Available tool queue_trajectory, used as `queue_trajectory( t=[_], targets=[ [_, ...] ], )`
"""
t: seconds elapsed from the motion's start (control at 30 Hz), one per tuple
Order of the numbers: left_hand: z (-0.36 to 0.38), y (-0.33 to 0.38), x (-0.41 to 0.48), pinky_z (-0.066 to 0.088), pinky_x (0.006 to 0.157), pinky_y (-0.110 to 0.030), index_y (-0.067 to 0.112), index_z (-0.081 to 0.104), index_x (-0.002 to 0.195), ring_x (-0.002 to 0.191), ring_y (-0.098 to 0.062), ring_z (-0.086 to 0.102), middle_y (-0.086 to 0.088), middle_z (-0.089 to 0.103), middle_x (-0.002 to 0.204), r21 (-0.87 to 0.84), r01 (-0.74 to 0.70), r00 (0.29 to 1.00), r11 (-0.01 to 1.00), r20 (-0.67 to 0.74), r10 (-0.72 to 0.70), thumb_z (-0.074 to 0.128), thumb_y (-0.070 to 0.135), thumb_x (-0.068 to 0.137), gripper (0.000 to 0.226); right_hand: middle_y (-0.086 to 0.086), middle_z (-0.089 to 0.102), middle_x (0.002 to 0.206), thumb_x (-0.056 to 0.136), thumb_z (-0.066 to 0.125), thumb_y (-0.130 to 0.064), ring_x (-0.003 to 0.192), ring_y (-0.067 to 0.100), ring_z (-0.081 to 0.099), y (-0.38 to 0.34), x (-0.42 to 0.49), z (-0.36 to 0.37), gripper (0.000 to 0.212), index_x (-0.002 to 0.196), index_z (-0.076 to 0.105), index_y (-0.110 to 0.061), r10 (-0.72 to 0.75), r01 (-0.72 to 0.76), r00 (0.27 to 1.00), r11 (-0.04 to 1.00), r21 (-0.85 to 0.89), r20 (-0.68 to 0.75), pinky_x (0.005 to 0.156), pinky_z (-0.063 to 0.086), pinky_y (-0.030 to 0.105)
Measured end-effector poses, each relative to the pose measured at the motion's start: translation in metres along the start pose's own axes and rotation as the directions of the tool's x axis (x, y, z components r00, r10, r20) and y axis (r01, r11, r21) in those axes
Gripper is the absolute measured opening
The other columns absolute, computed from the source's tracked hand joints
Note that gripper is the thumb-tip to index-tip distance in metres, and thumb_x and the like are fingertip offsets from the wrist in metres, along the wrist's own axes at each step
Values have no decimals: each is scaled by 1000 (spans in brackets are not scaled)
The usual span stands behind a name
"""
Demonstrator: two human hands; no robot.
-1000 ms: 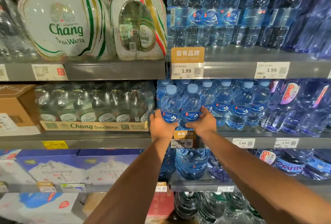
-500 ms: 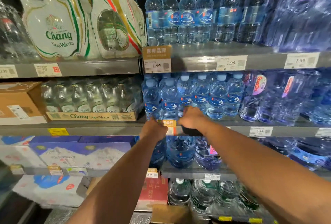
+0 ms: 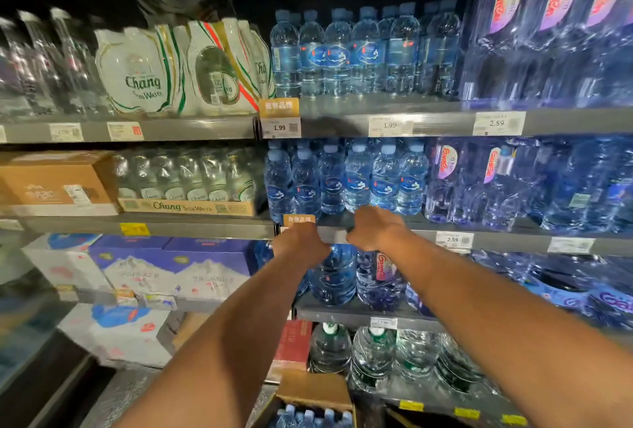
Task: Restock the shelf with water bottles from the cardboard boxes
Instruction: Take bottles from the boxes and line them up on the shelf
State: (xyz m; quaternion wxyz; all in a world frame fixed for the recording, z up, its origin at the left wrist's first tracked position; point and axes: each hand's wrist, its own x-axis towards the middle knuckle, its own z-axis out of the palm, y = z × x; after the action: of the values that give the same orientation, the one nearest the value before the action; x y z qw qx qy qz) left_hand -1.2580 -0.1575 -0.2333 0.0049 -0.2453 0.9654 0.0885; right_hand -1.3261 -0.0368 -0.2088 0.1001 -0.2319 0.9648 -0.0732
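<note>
- Head view: the row of small water bottles (image 3: 358, 181) stands upright on the middle shelf (image 3: 507, 241), right up to its front lip, with more caps showing behind. This stretch looks well filled.
- Judging by that, the stocking here seems far along but not finished. The open cardboard box (image 3: 313, 388) at the bottom of the frame shows the blue caps of boxed bottles (image 3: 308, 419) not yet shelved.
- Your left hand (image 3: 301, 242) sits at the shelf lip, just below the orange tag (image 3: 299, 219), with its back toward the camera and its fingers curled under and hidden. No bottle shows in it, yet I cannot tell whether it pinches anything.
- Your right hand (image 3: 375, 229) is just beside it at the same lip, knuckles up, right under the front bottles — its fingers are hidden too, so I cannot tell its hold either.
- The shelved bottles are just above and behind both hands; the boxed ones lie well below, between your forearms.
- By my judgement, your next move is down to the box for more. The upper row (image 3: 342, 54) of the same bottles sits back from its shelf edge — there may be room there.
</note>
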Motion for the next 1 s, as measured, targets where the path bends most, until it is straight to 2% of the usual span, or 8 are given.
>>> queue_trajectory(
  t=[0.17,0.33,0.43,0.57,0.7,0.8,0.9,1.0],
  targets=[
    [11,-4,-43,46,83,-37,13,55,122,114,-31,56,-10,58,124,-7,-42,998,999,46,42,52,34,89,39,8,64,113,85,53,-28,101,27,63,8,-48,22,43,126,55,-17,67,-66,996,998,23,-54,73,47,31],
    [35,0,-99,46,79,-36,12,60,116,107,-31,60,-9,63,117,-5,-93,989,996,115,93,52,32,89,34,13,52,134,88,53,-31,120,31,54,19,-109,53,53,135,47,-9,114,-114,993,993,8,44,92,47,37],
    [49,14,-126,46,72,-34,10,63,110,101,-30,63,-9,66,111,-51,-126,980,991,146,132,57,27,86,30,12,53,133,88,55,-34,119,31,54,32,-140,69,52,133,48,-10,137,-138,989,990,5,64,89,47,36],
    [66,42,-153,46,72,-31,8,63,97,99,-29,63,-11,66,108,-73,-177,960,982,206,188,57,25,83,23,9,54,134,89,55,-36,119,29,55,59,-174,82,51,132,51,-10,187,-185,978,982,-32,90,89,47,36],
    [87,77,-167,51,79,-37,11,64,101,99,-31,63,-10,66,105,-47,-226,942,973,245,231,53,26,86,24,7,58,130,89,55,-32,117,26,57,97,-192,87,45,129,54,-11,257,-259,958,966,-1,127,88,48,33],
    [106,109,-170,54,80,-35,12,65,106,96,-29,64,-8,66,103,-36,-243,931,969,271,244,54,25,87,26,9,59,124,88,57,-31,112,26,58,128,-200,95,43,125,54,-10,291,-298,946,954,32,145,85,49,33],
    [131,148,-172,55,77,-32,11,66,98,90,-26,66,-9,68,97,-62,-270,907,961,319,276,57,24,83,22,10,59,125,88,57,-31,113,28,58,165,-205,103,46,129,52,-10,320,-334,933,941,60,163,85,47,34],
    [158,187,-174,49,77,-32,14,65,101,100,-27,64,-7,65,106,-37,-294,900,955,325,290,56,36,87,28,9,61,122,88,57,-34,112,27,59,204,-207,111,39,120,58,-11,308,-327,934,941,85,181,87,48,33]
  ],
)
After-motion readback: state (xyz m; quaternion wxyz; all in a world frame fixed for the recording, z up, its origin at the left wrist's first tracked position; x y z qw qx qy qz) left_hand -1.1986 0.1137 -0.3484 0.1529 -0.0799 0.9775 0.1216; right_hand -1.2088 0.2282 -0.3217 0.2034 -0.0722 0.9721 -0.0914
